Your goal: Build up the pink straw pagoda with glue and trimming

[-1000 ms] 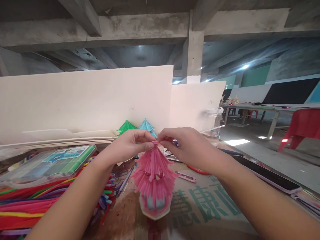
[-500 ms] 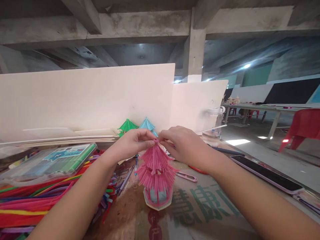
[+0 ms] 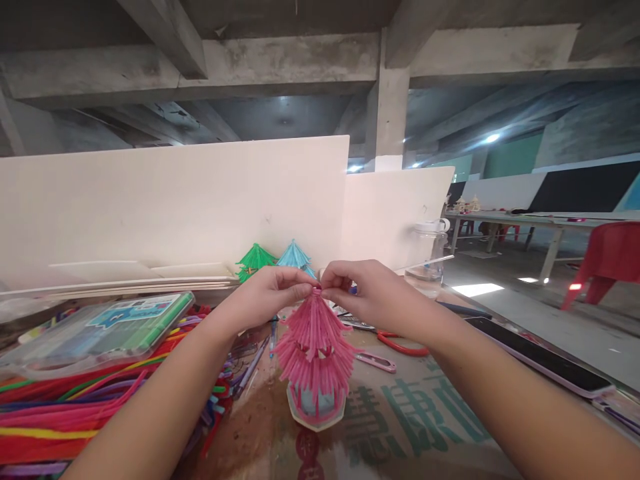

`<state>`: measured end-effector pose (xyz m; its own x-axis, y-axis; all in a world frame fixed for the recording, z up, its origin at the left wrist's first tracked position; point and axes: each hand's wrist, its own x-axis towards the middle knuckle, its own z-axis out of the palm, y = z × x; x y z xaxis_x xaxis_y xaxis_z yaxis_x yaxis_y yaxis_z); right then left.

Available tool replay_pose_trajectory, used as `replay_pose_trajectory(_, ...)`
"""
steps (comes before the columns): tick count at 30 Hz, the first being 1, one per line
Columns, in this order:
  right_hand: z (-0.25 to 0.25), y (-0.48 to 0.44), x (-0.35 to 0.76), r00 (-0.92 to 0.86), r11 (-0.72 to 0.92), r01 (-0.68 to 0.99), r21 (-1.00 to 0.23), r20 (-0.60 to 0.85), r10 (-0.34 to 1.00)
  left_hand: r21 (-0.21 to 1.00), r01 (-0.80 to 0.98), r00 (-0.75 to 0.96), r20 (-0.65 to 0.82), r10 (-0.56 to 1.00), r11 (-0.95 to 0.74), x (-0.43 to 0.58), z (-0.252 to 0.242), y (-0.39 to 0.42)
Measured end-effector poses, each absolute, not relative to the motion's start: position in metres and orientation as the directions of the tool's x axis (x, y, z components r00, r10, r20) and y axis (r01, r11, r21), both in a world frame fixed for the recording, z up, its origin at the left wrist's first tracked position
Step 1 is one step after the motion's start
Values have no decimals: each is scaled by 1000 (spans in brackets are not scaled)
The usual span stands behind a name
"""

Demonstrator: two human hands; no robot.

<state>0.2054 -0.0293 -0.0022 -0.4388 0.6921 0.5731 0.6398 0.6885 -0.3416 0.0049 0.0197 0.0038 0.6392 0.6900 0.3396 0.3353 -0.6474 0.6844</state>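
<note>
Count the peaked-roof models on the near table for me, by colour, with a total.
Pink model: 1
Green model: 1
Light-blue model: 1
Total: 3

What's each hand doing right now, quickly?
Left hand: closed, thumb and finger pinching the tip of the pink tiered model.
Right hand: fingers pinched together at the same tip; what they grip cannot be told.
</note>
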Motion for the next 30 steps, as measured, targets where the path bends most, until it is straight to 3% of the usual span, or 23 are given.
replay_pose_trajectory(11, 0, -23, 207, -435, 696, 588, -412, 565, 701, 686, 386, 595, 326, 734, -617, 6, 3, 20)
replay_pose_trajectory(17, 4, -25, 208, -334, 589, 626, -511, 507, 794, 714, 369, 614, 293, 733, -595, 8, 6, 13)
replay_pose_trajectory(23, 3, -29, 205, -334, 575, 781, -245, 613, 716, 695, 370, 598, 330, 730, -617, 11, 6, 10)
replay_pose_trajectory(30, 0, -36, 198, -309, 556, 758, -340, 564, 766, 577, 465, 574, 381, 725, -671, 11, 6, 9)
